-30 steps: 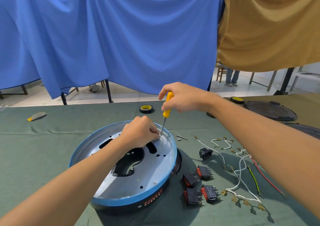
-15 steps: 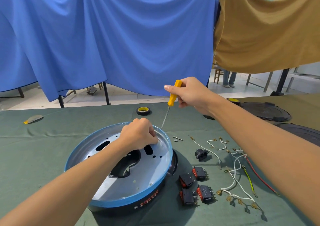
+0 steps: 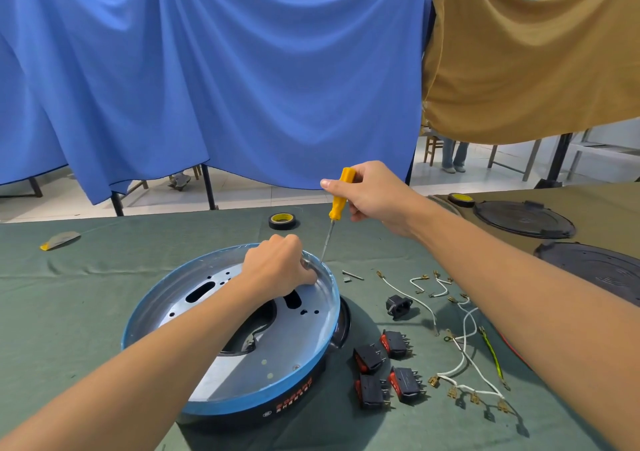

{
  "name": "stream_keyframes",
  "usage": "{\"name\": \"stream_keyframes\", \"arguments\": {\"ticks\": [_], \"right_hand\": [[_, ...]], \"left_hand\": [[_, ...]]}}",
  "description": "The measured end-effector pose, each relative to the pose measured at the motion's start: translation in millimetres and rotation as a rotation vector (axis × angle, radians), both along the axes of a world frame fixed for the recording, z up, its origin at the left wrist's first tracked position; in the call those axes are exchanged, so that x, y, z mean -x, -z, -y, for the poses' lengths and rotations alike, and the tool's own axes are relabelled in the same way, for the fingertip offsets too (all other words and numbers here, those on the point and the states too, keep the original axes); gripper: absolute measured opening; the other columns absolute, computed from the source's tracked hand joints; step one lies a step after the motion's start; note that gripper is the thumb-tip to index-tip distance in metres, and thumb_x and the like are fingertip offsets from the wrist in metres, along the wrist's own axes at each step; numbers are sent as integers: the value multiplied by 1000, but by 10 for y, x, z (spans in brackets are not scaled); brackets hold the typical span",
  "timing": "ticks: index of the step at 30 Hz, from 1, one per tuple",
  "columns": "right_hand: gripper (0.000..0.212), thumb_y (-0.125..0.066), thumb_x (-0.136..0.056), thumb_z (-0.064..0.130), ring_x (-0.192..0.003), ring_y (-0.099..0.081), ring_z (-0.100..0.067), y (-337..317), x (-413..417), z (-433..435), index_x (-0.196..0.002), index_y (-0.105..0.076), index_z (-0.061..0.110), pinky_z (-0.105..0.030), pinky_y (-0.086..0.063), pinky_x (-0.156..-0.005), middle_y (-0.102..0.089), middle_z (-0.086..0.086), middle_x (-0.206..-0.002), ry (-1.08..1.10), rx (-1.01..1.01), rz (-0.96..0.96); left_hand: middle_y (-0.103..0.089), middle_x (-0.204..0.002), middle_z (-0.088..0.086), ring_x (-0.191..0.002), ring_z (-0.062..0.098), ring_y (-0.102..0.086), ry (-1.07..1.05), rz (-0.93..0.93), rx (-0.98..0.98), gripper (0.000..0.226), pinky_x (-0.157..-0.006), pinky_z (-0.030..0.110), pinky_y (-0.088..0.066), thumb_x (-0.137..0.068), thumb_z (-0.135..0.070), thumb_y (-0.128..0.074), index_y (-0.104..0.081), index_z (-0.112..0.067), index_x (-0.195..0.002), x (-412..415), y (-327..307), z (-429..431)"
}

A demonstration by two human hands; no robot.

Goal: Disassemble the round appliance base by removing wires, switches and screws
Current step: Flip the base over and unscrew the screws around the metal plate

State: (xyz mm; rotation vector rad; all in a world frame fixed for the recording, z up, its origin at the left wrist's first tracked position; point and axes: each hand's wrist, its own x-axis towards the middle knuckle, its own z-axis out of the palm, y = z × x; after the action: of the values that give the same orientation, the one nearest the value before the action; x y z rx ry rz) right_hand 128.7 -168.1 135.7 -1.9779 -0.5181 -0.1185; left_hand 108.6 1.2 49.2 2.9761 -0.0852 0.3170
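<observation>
The base (image 3: 298, 333) sits on the table (image 3: 86, 312) before us, with switches (image 3: 394, 343) and wires (image 3: 464, 346) laid out to its right. Our right hand (image 3: 374, 197) grips the screwdriver (image 3: 337, 201) by its handle, tip down at the far rim. Our left hand (image 3: 277, 265) is curled beside the tip; we cannot tell whether it pinches a screw. To do this well, we should seat the tip squarely, hold the shaft upright, press while turning, and brace the base against spinning.

Bright, even daylight; soft shadows, sharp focus, wide-angle bending at edges.
</observation>
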Motion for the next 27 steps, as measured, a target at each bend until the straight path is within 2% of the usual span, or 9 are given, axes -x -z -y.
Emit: {"name": "stream_keyframes", "arguments": {"ticks": [2,5,9,11,14,17,21,24,27], "right_hand": [[26,-66,-89,35,-53,-46,-13,8,10,3,-82,-55,13,-24,-47,-52,-44,-9,-68,2,16,1],[28,-65,-90,37,-57,-46,-15,19,5,13,-80,-53,13,-25,-48,-54,-43,-9,-70,16,18,10],[33,-61,-92,36,-57,-54,-15,16,-47,17,-75,-46,13,-33,-55,-65,-48,-10,-72,100,-46,22],[36,-59,-94,34,-51,-55,-10,22,-64,11,-68,-40,16,-38,-59,-73,-48,-6,-64,106,-98,-7],[40,-57,-96,31,-51,-54,-12,51,-45,1,-64,-36,18,-41,-60,-75,-46,-4,-57,84,-121,-22],[36,-56,-97,27,-60,-56,-20,70,-19,-11,-68,-38,16,-37,-59,-71,-46,-10,-62,53,-120,-53],[16,-52,-97,18,-58,-53,-18,47,12,-14,-84,-44,14,-33,-51,-60,-44,-13,-80,61,-82,-89],[15,-55,-93,13,-53,-39,-17,45,44,20,-80,-49,7,-27,-36,-48,-44,-13,-80,51,79,-125],[10,-61,-86,8,-47,-34,-15,75,128,47,-92,-66,3,-24,-30,-44,-59,-19,-83,-60,239,-211]], "left_hand": [[-53,-67,2,-65,26,-54,6,7,-19,34,-52,29,-36,-79,-42,-65,-51,-13,-68,2,-4,1],[-56,-67,3,-66,26,-55,16,-10,7,31,-54,30,-37,-78,-40,-65,-60,-10,-74,-4,-28,-15],[-50,-62,1,-59,24,-45,7,-9,31,28,-52,28,-33,-76,-36,-65,-58,-10,-68,-3,-56,-47],[-51,-62,1,-58,24,-44,1,11,25,29,-50,27,-31,-75,-37,-65,-57,-11,-67,7,-61,-30],[-60,-68,3,-61,25,-48,-27,49,78,30,-52,27,-34,-77,-38,-68,-67,-8,-78,-6,-108,3],[-58,-69,-4,-64,21,-53,-39,81,116,27,-51,26,-33,-76,-39,-71,-67,-13,-83,-9,-226,9],[-59,-65,-7,-60,15,-52,-54,75,221,18,-51,25,-35,-75,-36,-71,-70,-18,-76,14,-419,3],[-55,-53,-3,-51,19,-43,-36,72,375,22,-52,25,-38,-76,-32,-72,-71,-11,-69,34,-517,17],[-38,-41,-6,-49,18,-31,-7,77,507,32,-50,25,-30,-77,-33,-73,-65,-11,-55,66,-549,35]]}}
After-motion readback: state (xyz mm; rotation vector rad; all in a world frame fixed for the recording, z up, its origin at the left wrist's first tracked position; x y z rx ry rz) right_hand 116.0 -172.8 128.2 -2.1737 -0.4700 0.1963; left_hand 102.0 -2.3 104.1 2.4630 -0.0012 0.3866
